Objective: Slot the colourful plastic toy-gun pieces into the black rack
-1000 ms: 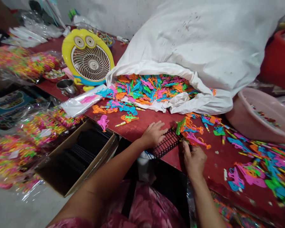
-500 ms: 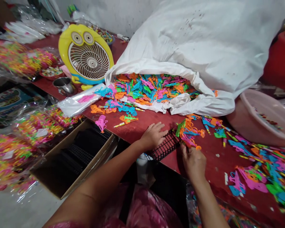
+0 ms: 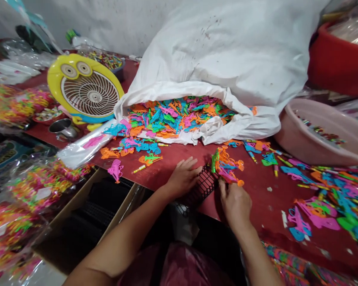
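Note:
A black plastic grid rack (image 3: pixel 207 182) lies on the red table at its front edge, its near end sticking out past the edge. My left hand (image 3: pixel 183 176) rests flat along the rack's left side, fingers stretched out. A cluster of orange, pink, blue and green plastic toy pieces (image 3: pixel 226 165) stands at the rack's far right end. Just below that cluster, my right hand (image 3: pixel 236 200) has its fingers curled and pressed together at the rack's right side. What its fingertips pinch is hidden.
A white sack (image 3: pixel 226 55) spills coloured plastic pieces behind my hands. To the left are a yellow fan (image 3: pixel 85 89), a metal mug (image 3: pixel 62 129) and a cardboard box (image 3: pixel 128 208) of black racks. A pink basin (image 3: pixel 319 135) and heaped pieces (image 3: pixel 343 198) lie on the right.
The camera view has shifted, so the fan, sack and basin appear further left. Both hands stay at the rack in nearly the same pose.

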`<state>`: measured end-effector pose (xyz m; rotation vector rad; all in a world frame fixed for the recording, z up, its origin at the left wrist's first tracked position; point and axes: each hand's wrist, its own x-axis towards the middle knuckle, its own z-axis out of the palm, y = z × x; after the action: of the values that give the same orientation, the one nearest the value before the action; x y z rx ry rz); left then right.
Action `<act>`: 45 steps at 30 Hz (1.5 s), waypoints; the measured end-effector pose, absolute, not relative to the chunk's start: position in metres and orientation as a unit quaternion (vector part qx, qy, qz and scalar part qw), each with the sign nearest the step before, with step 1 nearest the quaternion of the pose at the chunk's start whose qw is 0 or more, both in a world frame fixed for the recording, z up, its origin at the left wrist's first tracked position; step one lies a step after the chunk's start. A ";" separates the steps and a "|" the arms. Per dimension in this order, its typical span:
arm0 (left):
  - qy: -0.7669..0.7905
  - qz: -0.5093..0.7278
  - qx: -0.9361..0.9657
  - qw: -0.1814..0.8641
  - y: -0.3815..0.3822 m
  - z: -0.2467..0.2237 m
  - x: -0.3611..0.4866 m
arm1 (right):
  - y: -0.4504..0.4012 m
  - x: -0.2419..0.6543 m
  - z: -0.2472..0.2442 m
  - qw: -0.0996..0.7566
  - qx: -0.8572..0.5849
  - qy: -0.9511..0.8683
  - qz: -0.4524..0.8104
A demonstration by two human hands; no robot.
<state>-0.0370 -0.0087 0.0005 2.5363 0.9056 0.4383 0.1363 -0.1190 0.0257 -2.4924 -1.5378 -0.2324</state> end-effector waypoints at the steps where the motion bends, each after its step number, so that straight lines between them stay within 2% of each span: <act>1: 0.326 0.155 0.909 0.206 -0.009 0.001 -0.036 | -0.119 0.137 0.026 0.092 -0.846 -0.521 -0.071; 4: 0.332 0.151 0.907 0.210 -0.010 0.003 -0.034 | -0.121 0.144 0.028 0.118 -0.826 -0.549 -0.048; 10: 0.346 0.170 0.899 0.206 -0.015 0.006 -0.033 | -0.129 0.157 0.037 0.274 -0.765 -0.582 -0.032; 16: 0.286 0.274 0.871 0.292 -0.008 0.025 -0.014 | -0.128 0.153 0.034 0.318 -0.745 -0.586 -0.024; 18: 0.269 0.327 0.843 0.332 -0.006 0.032 0.000 | -0.127 0.153 0.028 0.346 -0.740 -0.576 0.009; 21: 0.278 0.384 0.790 0.389 -0.008 0.032 0.017 | -0.125 0.157 0.021 0.432 -0.728 -0.525 0.091; 25: 0.300 0.393 0.766 0.412 -0.013 0.021 0.025 | -0.123 0.162 0.019 0.502 -0.698 -0.484 0.165; 28: 0.314 0.378 0.772 0.402 -0.015 0.013 0.024 | -0.123 0.165 0.018 0.473 -0.704 -0.512 0.135; 34: 0.319 0.368 0.785 0.384 -0.016 0.010 0.023 | -0.124 0.158 0.013 0.268 -0.776 -0.562 -0.100; 37: 0.317 0.363 0.791 0.378 -0.016 0.012 0.023 | -0.124 0.151 0.015 0.210 -0.793 -0.553 -0.145; 41: 0.315 0.353 0.799 0.370 -0.018 0.013 0.022 | -0.124 0.151 0.018 0.223 -0.798 -0.552 -0.091; 45: 0.308 0.357 0.804 0.363 -0.020 0.010 0.022 | -0.126 0.157 0.018 0.328 -0.771 -0.544 0.032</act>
<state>0.0220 -0.0195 0.0101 2.0700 0.7940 0.9181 0.1567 -0.1255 0.0183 -2.0189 -1.4245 0.0838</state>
